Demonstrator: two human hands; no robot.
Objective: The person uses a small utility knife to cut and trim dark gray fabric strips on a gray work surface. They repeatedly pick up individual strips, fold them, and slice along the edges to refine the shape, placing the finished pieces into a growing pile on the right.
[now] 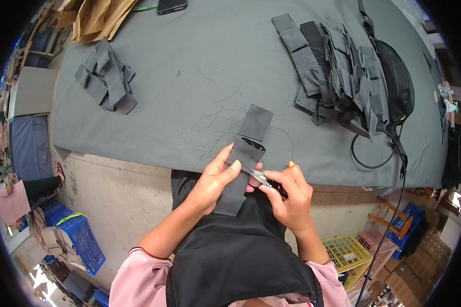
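Right hand [292, 194] grips small black-handled metal snips [262, 178], blades pointing left at the right edge of a long, flat grey fabric strip [247, 155]. Left hand [216, 183], nearer, pinches strip mid-length, thumb on top. Long axis runs away from body, leaning right, toward grey-covered desk [164, 102]; grey strip pile [343, 71] lies beyond, right.

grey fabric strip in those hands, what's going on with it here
The person's left hand holds the grey fabric strip at the near edge of the table. The right hand grips small dark-handled snips, their tips at the strip's right edge; whether they are cutting can't be told. Similar pieces lie in a larger pile on the table's right and a smaller pile on its left.
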